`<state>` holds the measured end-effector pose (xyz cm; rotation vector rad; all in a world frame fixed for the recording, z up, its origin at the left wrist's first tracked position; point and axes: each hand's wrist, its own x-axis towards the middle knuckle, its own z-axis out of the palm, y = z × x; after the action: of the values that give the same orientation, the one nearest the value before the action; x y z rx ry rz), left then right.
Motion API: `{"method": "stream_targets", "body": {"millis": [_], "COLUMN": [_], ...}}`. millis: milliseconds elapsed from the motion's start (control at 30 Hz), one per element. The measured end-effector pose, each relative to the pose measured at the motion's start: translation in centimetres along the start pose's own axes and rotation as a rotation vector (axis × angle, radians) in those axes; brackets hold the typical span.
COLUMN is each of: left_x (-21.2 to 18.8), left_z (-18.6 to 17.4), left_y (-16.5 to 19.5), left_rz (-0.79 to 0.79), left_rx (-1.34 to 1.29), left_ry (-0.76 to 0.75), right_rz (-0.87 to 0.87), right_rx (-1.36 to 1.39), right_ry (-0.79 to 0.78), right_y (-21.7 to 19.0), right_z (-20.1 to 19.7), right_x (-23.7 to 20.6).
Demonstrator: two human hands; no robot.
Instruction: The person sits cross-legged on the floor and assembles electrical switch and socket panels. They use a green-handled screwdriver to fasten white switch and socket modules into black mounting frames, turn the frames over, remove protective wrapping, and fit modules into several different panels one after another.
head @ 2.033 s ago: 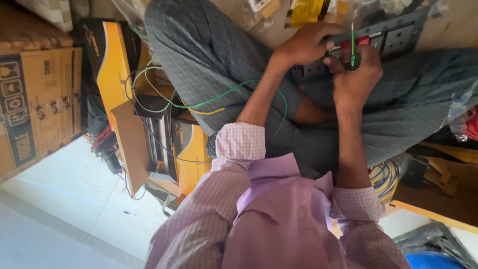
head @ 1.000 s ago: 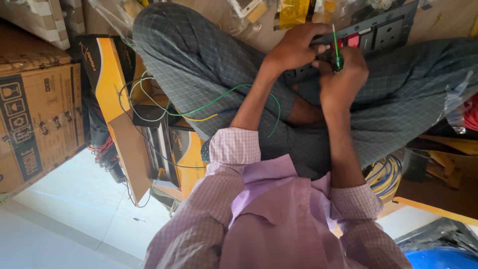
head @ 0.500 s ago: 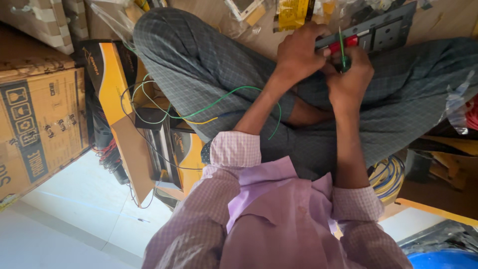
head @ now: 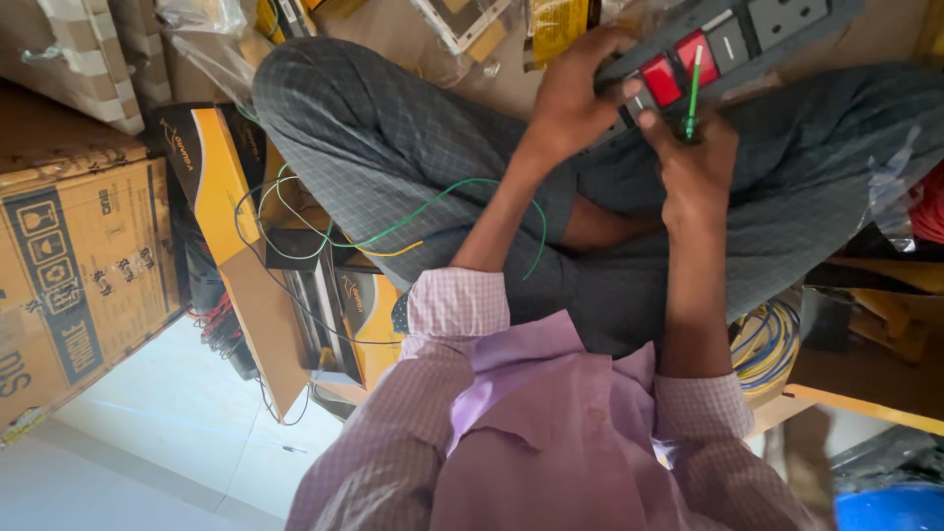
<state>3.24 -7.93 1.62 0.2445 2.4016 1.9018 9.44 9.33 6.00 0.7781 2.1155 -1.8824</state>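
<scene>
Cardboard box sits far left of the grey switch panel, with an orange-and-black carton between them. Green wire loops from that carton across the person's lap toward the panel. Left hand is closed around the panel's left end, steadying it on the knee. Right hand, just below the panel's red switches, is closed on a green screwdriver whose tip meets the panel face. With the panel propped only on a leg, the tip could likely slip off and jab the left hand's fingers, or the slack wire could snag.
</scene>
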Motion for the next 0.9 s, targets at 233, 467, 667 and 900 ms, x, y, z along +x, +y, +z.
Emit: {"method": "stream_targets", "body": {"millis": [233, 467, 667, 900], "left_x": [-0.6, -1.2, -2.0, -3.3], "left_z": [0.6, 0.6, 0.3, 0.2], "left_y": [0.8, 1.5, 1.1, 0.8], "left_rz": [0.078, 0.037, -0.117, -0.034], "left_rx": [0.051, 0.076, 0.085, 0.136], "left_ry": [0.000, -0.042, -0.088, -0.061], "right_rz": [-0.220, -0.131, 0.151, 0.107], "right_rx": [-0.016, -0.005, 0.135, 0.095], "right_ry": [-0.032, 0.041, -0.123, -0.094], "right_y": [-0.1, 0.7, -0.2, -1.4], "right_z": [0.3, -0.2, -2.1, -1.3], "right_x": [-0.3, 0.1, -1.9, -3.3]}}
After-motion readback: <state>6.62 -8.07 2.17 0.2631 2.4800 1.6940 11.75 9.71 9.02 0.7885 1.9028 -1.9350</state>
